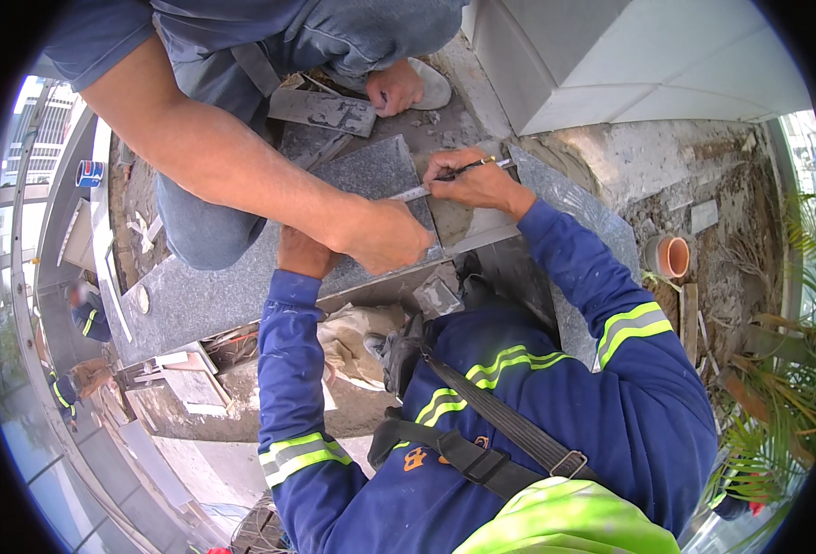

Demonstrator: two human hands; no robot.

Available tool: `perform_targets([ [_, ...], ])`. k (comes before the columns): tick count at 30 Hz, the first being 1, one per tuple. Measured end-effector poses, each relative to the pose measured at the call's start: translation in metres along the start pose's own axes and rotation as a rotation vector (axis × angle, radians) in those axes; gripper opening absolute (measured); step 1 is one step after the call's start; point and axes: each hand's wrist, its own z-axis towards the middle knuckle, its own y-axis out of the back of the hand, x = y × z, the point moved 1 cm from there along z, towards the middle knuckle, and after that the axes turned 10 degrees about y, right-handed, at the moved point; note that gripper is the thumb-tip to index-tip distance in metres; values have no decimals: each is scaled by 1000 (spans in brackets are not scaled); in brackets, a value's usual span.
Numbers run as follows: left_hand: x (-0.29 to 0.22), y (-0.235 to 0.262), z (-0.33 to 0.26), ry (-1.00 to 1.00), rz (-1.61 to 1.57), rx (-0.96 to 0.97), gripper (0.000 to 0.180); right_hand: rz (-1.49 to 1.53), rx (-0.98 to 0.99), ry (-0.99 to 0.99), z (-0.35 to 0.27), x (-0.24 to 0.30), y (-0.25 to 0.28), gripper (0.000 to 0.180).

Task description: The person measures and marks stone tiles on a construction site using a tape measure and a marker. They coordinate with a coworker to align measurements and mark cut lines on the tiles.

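My right hand (477, 178) is closed around a slim dark pen (475, 167) and presses against a narrow white measuring strip (411, 194), which looks like a tape measure blade. The strip lies across a gap between the grey speckled stone slab (214, 300) on the left and another grey slab (579, 189) on the right. My left hand (304, 253) rests at the left slab's near edge, its fingers hidden beneath a co-worker's forearm. That co-worker's fist (390, 238) is just right of it, over the slab near the strip's left end.
The co-worker's other hand (395, 88) is by a shoe at the top, beside a mortar-smeared offcut (323, 111). A light-clad block (602, 65) rises at upper right. An orange pipe end (673, 257) sticks up on the right. A blue can (90, 174) stands far left.
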Motion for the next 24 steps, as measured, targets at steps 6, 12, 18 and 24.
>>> perform_targets([
  [6,1,2,-3,-21,-49,-26,68,-14,-4,-5,1,0,-1,16],
  [12,0,1,-1,2,-35,-10,69,-11,30,3,2,0,1,15],
  [18,0,1,0,12,-54,12,68,-5,3,12,1,-2,0,15],
  [24,-1,5,-1,8,-49,23,71,-11,7,20,2,-3,0,15],
])
